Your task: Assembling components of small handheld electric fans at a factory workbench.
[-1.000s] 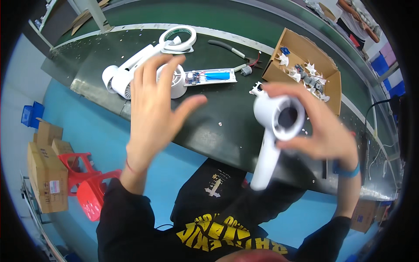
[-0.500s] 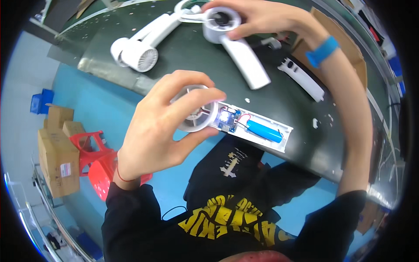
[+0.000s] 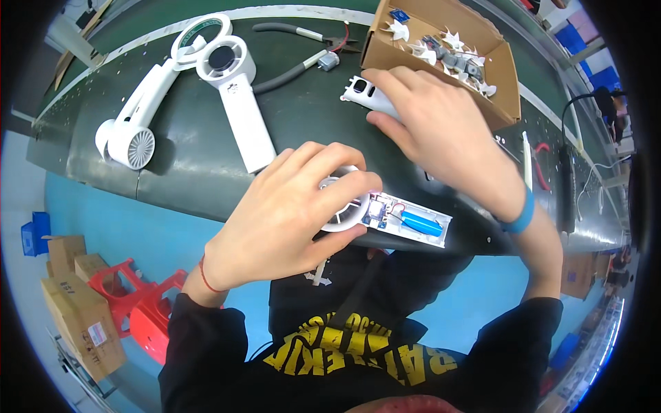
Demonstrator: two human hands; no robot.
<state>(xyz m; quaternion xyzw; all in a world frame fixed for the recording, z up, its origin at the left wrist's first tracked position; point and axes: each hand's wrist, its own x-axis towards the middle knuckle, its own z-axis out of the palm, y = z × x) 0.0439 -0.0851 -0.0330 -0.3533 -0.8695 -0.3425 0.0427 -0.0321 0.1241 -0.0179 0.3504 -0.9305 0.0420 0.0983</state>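
Note:
My left hand (image 3: 296,213) is closed round the ring-shaped head of a white handheld fan (image 3: 359,211), near the table's front edge. The fan's handle lies open, showing a small circuit board (image 3: 376,210) and a blue cylindrical battery (image 3: 421,223) with thin wires. Farther right, my right hand (image 3: 441,117) has thumb and fingers round a white handle cover (image 3: 368,94) with slots at one end; the palm hides its other end. To the left lie a second white handheld fan (image 3: 244,124) and a folded white fan (image 3: 141,117), its small grille facing me.
Beyond my right hand stands a cardboard box (image 3: 509,82) of white fan blades and small motors. Dark-handled pliers (image 3: 303,65) lie at the back beside a small motor (image 3: 329,61). A roll of tape (image 3: 226,27) is at the far left; red stools (image 3: 148,323) stand on the floor.
My right hand has left the second fan, now lying on the table, and moved right to the handle cover. My left hand still holds the open fan. The view has shifted.

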